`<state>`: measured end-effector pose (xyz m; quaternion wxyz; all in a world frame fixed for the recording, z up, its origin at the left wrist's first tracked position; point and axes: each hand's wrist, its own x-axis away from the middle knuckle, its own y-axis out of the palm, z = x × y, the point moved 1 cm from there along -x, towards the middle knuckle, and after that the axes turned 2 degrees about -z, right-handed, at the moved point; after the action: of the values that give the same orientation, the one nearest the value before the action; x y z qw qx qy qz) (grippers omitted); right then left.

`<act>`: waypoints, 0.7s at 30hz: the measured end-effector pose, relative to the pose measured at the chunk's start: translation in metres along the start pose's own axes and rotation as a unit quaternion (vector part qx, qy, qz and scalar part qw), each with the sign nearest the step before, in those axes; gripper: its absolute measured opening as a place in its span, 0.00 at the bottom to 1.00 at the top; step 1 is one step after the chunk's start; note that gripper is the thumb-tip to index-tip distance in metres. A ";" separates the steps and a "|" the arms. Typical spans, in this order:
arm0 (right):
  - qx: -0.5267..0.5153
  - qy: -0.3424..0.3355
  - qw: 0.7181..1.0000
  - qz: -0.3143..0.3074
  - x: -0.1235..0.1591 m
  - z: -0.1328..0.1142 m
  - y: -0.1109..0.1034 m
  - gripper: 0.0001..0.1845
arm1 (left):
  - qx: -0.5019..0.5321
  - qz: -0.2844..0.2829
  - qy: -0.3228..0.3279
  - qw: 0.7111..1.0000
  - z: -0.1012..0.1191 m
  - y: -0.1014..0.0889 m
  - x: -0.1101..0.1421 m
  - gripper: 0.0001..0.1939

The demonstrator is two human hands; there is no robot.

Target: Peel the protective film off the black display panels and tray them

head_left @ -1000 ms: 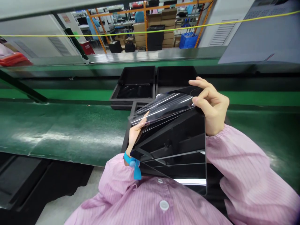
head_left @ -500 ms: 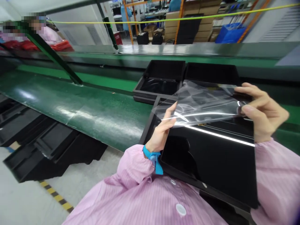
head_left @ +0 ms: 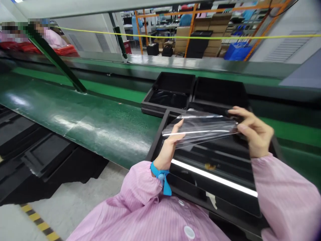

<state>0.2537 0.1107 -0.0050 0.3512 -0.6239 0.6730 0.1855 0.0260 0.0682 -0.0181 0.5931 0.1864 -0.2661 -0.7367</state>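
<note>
Glossy blk panel point(head_left: 230, 167) is in front of your chest, above a blk tray point(head_left: 157, 142) whose rim shows L of it; can't tell if they touch. Your R hand point(head_left: 255, 134), by the panel's far R corner, has thumb + index pinched tight on the R end of the clear film point(head_left: 205, 125). Film's creased, running across the panel's far end. Your L hand point(head_left: 168, 149), w/ blue wristband point(head_left: 160, 174), is at the panel's L edge, fingers part-bent; can't tell if they've got panel, film or both. Beyond the panel: L tray point(head_left: 178, 80) w/ dark glossy sheet point(head_left: 169, 99), R tray point(head_left: 219, 90) beside it.
</note>
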 end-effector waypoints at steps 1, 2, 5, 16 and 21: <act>0.008 0.027 0.999 -0.024 0.001 0.008 -0.002 0.14 | -0.001 0.021 -0.003 1.000 -0.001 -0.002 -0.001 0.21; 0.025 0.055 0.997 -0.045 0.001 0.016 -0.006 0.16 | -0.001 0.039 -0.010 0.999 -0.002 -0.003 -0.003 0.20; 0.114 0.139 0.982 -0.055 -0.003 0.040 -0.029 0.20 | 0.001 0.073 -0.027 0.997 -0.004 -0.006 -0.004 0.21; 0.422 0.337 0.840 0.060 0.085 -0.082 -0.151 0.23 | -0.082 0.129 -0.026 0.988 -0.004 -0.015 -0.003 0.22; 0.399 0.403 0.756 0.328 0.220 -0.095 -0.164 0.25 | -0.304 0.092 0.107 0.942 -0.010 -0.026 0.014 0.11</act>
<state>0.3954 -0.1358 -0.0638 0.1827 -0.1854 0.9285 -0.2648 0.0082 0.0566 -0.0416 0.7113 0.0497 0.0193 -0.7008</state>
